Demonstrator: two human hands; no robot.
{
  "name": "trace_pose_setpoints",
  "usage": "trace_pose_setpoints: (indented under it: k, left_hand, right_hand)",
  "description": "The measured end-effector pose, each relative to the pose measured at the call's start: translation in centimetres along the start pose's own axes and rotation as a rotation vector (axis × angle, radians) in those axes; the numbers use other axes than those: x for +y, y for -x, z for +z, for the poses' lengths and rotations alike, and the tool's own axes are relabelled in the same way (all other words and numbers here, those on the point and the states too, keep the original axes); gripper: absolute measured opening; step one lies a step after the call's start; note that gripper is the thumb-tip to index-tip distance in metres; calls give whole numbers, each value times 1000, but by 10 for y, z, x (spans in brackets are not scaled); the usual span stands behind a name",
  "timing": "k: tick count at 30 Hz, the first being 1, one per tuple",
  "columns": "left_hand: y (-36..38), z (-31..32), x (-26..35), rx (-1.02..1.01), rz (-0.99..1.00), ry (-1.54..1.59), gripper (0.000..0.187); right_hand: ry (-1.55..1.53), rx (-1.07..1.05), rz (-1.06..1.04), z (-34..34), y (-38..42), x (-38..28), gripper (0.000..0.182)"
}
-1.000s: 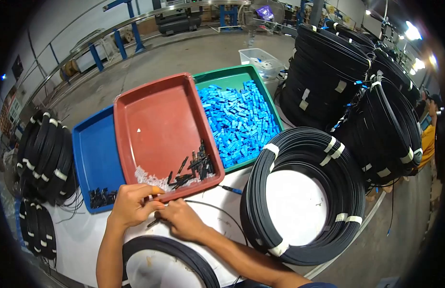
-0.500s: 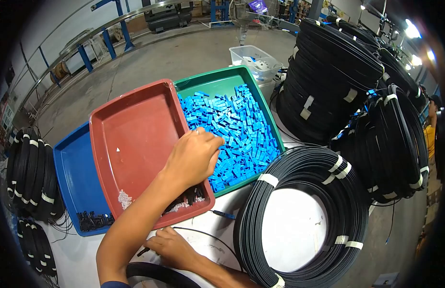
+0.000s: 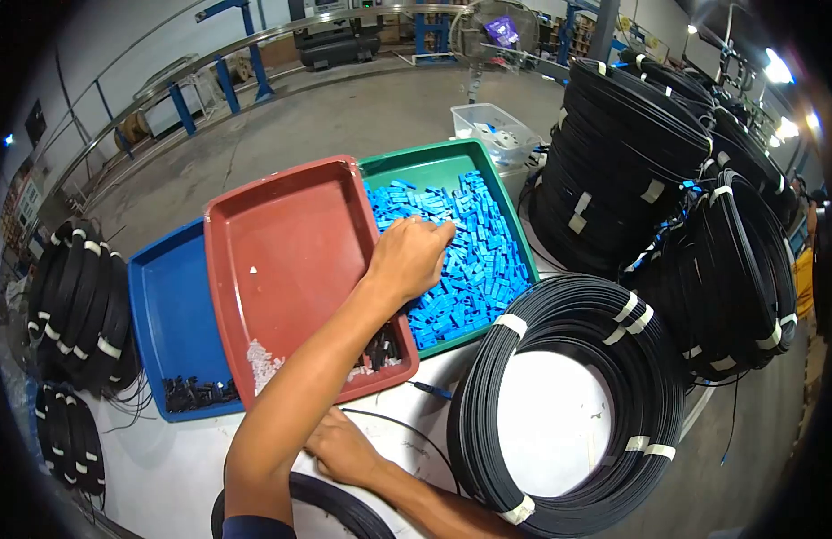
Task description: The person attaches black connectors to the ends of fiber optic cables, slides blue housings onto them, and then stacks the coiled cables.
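Observation:
Over the green tray [image 3: 421, 159], my left hand [image 3: 411, 258] is bent downward with its fingers curled together at the heap of small blue connector parts [image 3: 488, 260]. Its fingertips and whatever they pinch are hidden. My right hand [image 3: 344, 449] rests low on the white table, just below the red tray [image 3: 290, 225]. The left forearm covers its fingers, so what it holds does not show. A thin black cable with a blue-and-black end [image 3: 429, 390] lies by the tray's lower corner.
A blue tray [image 3: 178, 314] holds black pieces [image 3: 198, 393]. White and black bits lie in the red tray. A large black cable coil [image 3: 474, 422] stands at right, with taller coils [image 3: 613, 171] behind and more at left [image 3: 79, 305]. A clear bin [image 3: 494, 135] sits beyond.
The whole view has shifted, with the trays now farther right. My left hand has moved slightly up over the blue parts, and its forearm now hides my right hand's fingers and the black end near them.

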State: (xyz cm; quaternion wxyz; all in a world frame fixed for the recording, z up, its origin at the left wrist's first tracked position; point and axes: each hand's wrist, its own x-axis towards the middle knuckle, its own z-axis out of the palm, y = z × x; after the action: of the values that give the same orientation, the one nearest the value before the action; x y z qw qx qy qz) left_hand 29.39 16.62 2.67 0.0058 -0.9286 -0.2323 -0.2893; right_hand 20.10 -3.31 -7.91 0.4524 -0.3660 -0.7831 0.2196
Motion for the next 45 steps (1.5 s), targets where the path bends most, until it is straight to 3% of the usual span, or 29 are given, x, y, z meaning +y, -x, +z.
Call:
trace_pose_setpoints:
  k: [4, 6, 8, 10, 11, 14, 16, 23, 26, 32, 36, 39, 45]
  left_hand:
    - [9, -35, 4, 72, -6, 287, 14]
    - [24, -60, 11, 61, -130, 576, 13]
    - [47, -84, 12, 83, -142, 585, 16]
    - [77, -111, 14, 13, -321, 863, 19]
    - [97, -112, 8, 35, -272, 990, 16]
    - [147, -160, 30, 24, -354, 1133, 16]
    - [186, -175, 33, 9, -366, 1263, 31]
    - [298, -194, 21, 121, -535, 1177, 23]
    - [328, -186, 11, 200, -581, 1176, 25]
    - [335, -177, 9, 259, -617, 946, 23]
    - [333, -178, 14, 154, -664, 897, 28]
    - [328, -177, 22, 167, -592, 714, 37]
    - [328, -176, 25, 191, -601, 717, 29]
  right_hand:
    - [3, -90, 91, -6, -4, -4, 48]
    - [13, -95, 88, -11, -6, -8, 45]
    - [28, -50, 85, -9, -6, -8, 38]
    - [14, -139, 117, -8, -5, -4, 49]
    - [34, -86, 95, -9, -6, -7, 34]
    - [93, -91, 109, -9, -6, -8, 34]
    - [86, -55, 59, -10, -5, -7, 35]
    - [106, -78, -5, -11, -9, -10, 41]
    - [73, -70, -79, -18, -15, -19, 33]
    - [79, -48, -108, -22, -18, -30, 24]
    - [83, -43, -121, -22, -19, -30, 24]
    - [96, -26, -132, -24, -19, -30, 31]
    - [324, -133, -286, -31, -22, -33, 55]
